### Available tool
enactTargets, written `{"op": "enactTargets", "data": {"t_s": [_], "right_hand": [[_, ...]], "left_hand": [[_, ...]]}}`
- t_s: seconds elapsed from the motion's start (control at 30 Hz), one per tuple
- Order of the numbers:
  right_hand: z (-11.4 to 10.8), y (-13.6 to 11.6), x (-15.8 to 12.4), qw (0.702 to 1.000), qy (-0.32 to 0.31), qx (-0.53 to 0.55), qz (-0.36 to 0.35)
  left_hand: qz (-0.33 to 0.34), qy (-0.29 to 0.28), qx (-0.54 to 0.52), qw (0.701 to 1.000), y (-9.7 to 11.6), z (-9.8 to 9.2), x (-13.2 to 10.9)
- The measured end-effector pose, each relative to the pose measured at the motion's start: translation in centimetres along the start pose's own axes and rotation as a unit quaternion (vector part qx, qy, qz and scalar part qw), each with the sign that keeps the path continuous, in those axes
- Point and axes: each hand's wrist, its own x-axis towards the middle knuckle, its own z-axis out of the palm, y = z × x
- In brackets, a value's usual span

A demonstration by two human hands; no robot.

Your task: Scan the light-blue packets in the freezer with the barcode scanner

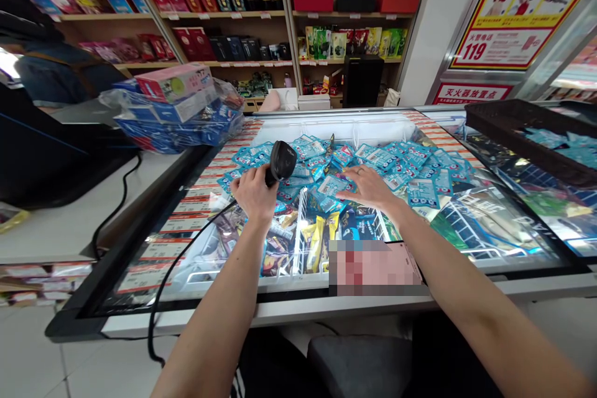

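My left hand (254,194) is closed round the handle of a black barcode scanner (280,162), whose head points at a heap of blue ice-cream packets (396,165) in an open chest freezer (340,127). A black cable (168,273) runs from the scanner down over the freezer's front edge. My right hand (368,188), with a ring on one finger, lies with fingers spread flat on the blue packets. Yellow and dark wrapped bars (317,233) lie in the nearer wire compartment below both hands.
A plastic-wrapped stack of blue boxes (175,115) sits on the counter at left beside the freezer. A black basket (527,130) rests on the glass lid at right. Shelves of boxed goods (224,18) line the back wall. A person in blue (51,68) stands far left.
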Motion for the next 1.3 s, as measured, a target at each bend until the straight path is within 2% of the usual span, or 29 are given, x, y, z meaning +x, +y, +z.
{"op": "enactTargets", "data": {"t_s": [0.17,0.43,0.67,0.8,1.3], "right_hand": [[0.2,0.7,0.1,1.000,-0.019,-0.015,0.001],[1.1,2.8,0.0,0.982,0.093,0.059,0.151],[1.5,3.5,0.1,0.960,0.146,0.137,0.194],[1.9,4.3,0.4,0.956,0.149,0.155,0.202],[1.6,4.2,0.6,0.944,0.165,0.188,0.215]], "left_hand": [[0.025,-0.007,0.020,0.999,0.1,-0.3,0.0],[0.092,-0.029,0.004,0.995,0.2,-0.4,0.0],[0.209,-0.070,-0.022,0.975,0.7,-0.3,-0.1],[0.252,-0.102,-0.038,0.962,1.2,-0.2,-0.3],[0.270,-0.127,-0.028,0.954,1.9,-0.7,-0.2]]}}
